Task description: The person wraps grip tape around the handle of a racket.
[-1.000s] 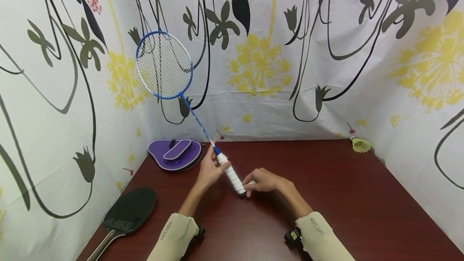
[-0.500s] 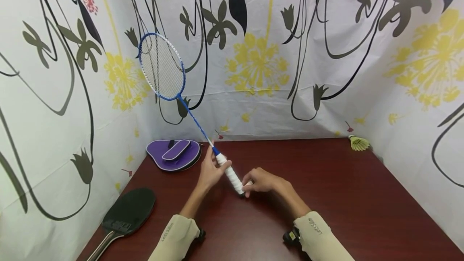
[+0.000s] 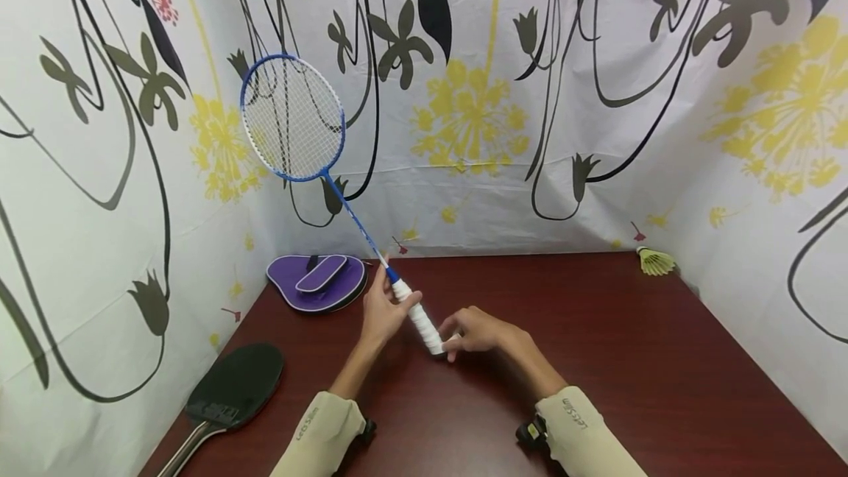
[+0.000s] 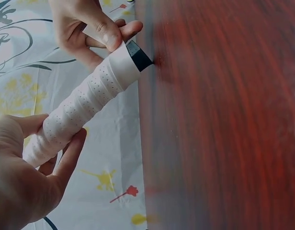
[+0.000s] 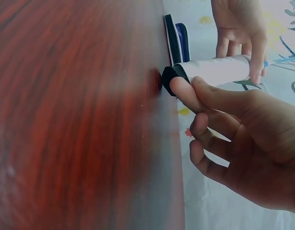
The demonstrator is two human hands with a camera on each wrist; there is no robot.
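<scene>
A blue-and-white badminton racket point(image 3: 293, 118) leans up to the left, its strung head in front of the patterned cloth. Its handle carries white perforated grip tape point(image 4: 80, 105) wound in overlapping turns, with the dark butt end point(image 5: 172, 79) showing just above the table. My left hand point(image 3: 386, 311) holds the upper part of the handle between thumb and fingers. Down at the butt end, my right hand point(image 3: 478, 330) pinches the white tape with thumb and index finger. Its other fingers are loosely bent, as the right wrist view shows.
A purple paddle case point(image 3: 318, 282) lies at the table's back left. Nearer on the left is a black table tennis paddle point(image 3: 237, 385). A yellow shuttlecock point(image 3: 656, 262) rests in the back right corner. Patterned cloth point(image 3: 477, 219) walls the dark red table point(image 3: 596, 359).
The racket has turned about its shaft: its head looked narrower half a second ago and now shows a wider face, slightly further left. Both hands stay nearly in place.
</scene>
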